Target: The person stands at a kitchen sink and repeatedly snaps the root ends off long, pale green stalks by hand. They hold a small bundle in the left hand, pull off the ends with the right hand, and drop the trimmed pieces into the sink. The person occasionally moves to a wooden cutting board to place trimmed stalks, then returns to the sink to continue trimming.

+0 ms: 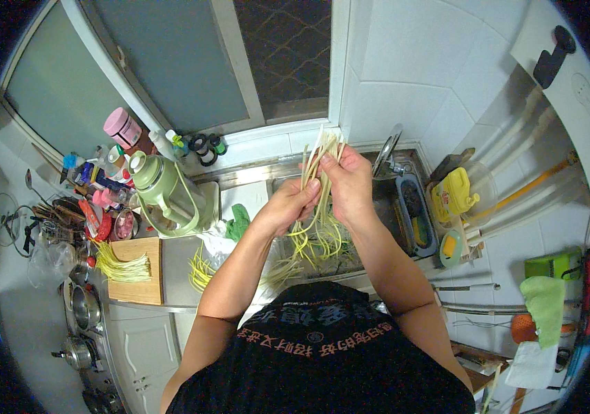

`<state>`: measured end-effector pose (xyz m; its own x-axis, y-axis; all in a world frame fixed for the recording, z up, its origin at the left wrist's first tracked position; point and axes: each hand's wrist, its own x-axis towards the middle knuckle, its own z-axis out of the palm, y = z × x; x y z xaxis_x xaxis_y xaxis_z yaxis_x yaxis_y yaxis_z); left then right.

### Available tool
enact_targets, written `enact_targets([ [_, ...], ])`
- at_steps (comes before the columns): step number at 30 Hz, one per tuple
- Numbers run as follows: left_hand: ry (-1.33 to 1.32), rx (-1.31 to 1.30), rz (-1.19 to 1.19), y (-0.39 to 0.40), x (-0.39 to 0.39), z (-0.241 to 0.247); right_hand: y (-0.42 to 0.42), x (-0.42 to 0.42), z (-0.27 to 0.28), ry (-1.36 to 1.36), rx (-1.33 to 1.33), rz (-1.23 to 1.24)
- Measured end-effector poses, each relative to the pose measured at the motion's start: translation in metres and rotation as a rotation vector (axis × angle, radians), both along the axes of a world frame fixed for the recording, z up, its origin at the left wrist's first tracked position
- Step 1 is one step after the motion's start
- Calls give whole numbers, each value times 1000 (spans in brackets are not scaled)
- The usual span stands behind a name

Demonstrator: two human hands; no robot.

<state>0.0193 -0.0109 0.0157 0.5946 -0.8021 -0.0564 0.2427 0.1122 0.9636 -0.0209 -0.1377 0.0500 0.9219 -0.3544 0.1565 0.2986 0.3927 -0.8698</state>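
A loose bunch of yellow chives (pixel 320 212) hangs over the steel sink, pale stalks up and yellow leaves dangling. My left hand (pixel 295 202) grips the stalks from the left, thumb on top. Beside it, slightly higher, my right hand (pixel 347 176) pinches the same bunch near its pale ends. More yellow chives (pixel 201 271) lie on the counter left of the sink, partly behind my left forearm. A trimmed bundle of yellow chives (pixel 126 264) rests on a wooden cutting board (pixel 152 290) farther left. Loose stalks are also in the sink below my hands.
A green jug (pixel 157 181) and a green cloth (pixel 238 222) stand and lie left of the sink (pixel 390 212). The faucet (pixel 390 155) is behind my right hand. A blue sink caddy (pixel 416 217) and yellow bottle (pixel 450 194) are at the right. Pots line the far left.
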Motion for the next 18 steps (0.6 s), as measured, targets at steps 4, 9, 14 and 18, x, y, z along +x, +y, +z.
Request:
enact_targets([
  [4, -51, 28, 35, -1, 0, -2, -1, -1, 1, 51, -84, -10],
  [9, -161, 67, -31, 1, 5, -11, -14, 0, 2, 88, -77, -71],
  [14, -103, 118, -174, 11, 4, -38, -42, -9, 43, 89, 51, -154],
  [18, -4, 202, -130, 17, 2, -58, -74, -18, 50, -2, -53, -195],
])
